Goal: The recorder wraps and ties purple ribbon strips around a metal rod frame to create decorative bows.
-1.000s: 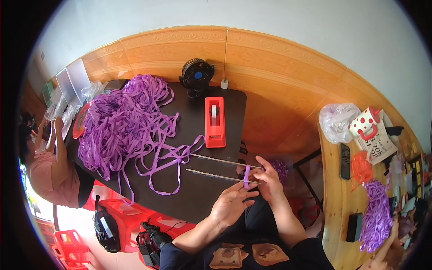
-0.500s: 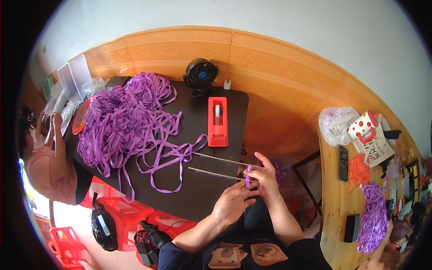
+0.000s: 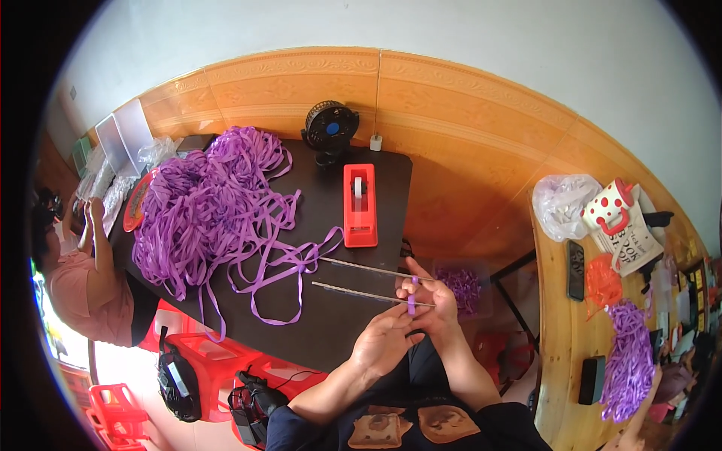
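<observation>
Two thin metal rods (image 3: 353,292) lie side by side, reaching from over the dark table toward my hands. A short band of purple ribbon (image 3: 412,301) spans them near their close ends. My right hand (image 3: 440,304) is closed at this band, its fingers around the rod ends. Just below, my left hand (image 3: 382,342) has its thumb and fingertips drawn together at the band's lower end; its other fingers are partly hidden. A large tangled heap of purple ribbon (image 3: 195,210) covers the table's left half, with loose strands trailing toward the rods.
A red tape dispenser (image 3: 359,218) and a black fan (image 3: 331,128) stand on the dark table (image 3: 331,338). Beyond my right hand is a clear bin of purple pieces (image 3: 460,292). A wooden table (image 3: 556,361) holds a phone, cup and bags. Another person (image 3: 90,289) sits at left.
My right hand's fingers, raised and more spread before, have folded down around the band and rods. My left hand stays nearly in place. The view has shifted slightly.
</observation>
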`<state>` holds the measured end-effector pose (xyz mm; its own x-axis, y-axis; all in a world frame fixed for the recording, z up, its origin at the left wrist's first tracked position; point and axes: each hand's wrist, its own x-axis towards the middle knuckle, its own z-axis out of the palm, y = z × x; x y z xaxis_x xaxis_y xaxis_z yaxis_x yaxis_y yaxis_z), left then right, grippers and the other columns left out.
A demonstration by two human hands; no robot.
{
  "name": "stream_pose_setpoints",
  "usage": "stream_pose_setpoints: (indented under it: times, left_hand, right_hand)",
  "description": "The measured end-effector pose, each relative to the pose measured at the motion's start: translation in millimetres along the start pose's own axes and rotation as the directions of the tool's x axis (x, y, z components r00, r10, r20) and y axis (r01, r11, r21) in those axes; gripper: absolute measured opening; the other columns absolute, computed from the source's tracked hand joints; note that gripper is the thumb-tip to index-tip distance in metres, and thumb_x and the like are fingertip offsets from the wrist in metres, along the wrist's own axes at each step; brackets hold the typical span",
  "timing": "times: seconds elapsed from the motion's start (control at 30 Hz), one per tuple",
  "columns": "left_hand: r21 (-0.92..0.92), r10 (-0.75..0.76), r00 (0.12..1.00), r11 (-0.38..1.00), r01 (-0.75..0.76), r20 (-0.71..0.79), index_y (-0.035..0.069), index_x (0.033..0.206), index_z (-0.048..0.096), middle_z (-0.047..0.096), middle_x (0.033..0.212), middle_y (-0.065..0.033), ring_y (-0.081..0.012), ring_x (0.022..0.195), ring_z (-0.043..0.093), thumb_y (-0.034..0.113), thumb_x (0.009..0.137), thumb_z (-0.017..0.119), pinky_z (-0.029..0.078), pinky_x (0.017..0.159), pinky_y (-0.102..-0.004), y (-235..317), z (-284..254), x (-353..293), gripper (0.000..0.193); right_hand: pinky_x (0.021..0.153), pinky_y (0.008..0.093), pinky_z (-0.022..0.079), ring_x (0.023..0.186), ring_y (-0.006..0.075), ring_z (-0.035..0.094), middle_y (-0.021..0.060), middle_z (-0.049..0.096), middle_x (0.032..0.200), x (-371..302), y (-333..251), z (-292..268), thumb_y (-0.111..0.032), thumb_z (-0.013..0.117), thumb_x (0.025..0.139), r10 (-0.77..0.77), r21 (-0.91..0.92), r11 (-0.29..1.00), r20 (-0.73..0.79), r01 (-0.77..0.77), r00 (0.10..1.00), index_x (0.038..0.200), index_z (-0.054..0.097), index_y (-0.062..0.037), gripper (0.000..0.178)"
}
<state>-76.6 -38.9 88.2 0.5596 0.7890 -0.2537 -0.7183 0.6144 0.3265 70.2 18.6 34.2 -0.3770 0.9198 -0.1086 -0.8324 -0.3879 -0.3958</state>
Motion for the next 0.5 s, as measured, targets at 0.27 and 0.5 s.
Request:
stream_pose_setpoints:
  times: [0.27,0.5]
  left_hand:
    - [0.011,-0.028,1.0,1.0,0.028,-0.011,0.0,0.125,0.044,0.05,0.125,-0.0157,-0.0255,0.114,0.047,0.015,0.083,0.051,0.037,0.09,-0.0356,-0.6,5.2,-0.3,0.045]
    - [-0.013,-0.021,1.0,1.0,0.021,-0.02,-0.002,0.124,0.043,0.049,0.125,-0.0173,-0.0284,0.113,0.047,0.014,0.082,0.051,0.037,0.09,-0.0369,0.3,10.3,-0.7,0.046]
  right_hand:
    - [0.083,0.0396,0.046,0.093,0.0301,0.054,0.0136,0.058,0.093,-2.2,1.4,3.0,-0.062,0.034,0.09,-0.03,0.115,0.993,0.178,0.009,0.984,0.141,0.032,-0.0108,0.072]
    - [0.081,0.0331,0.051,0.095,0.0242,0.061,0.0145,0.062,0.097,-8.1,-18.4,3.6,-0.025,0.061,0.088,-0.025,-0.403,0.915,-0.006,0.021,1.0,0.142,0.027,-0.0082,0.066]
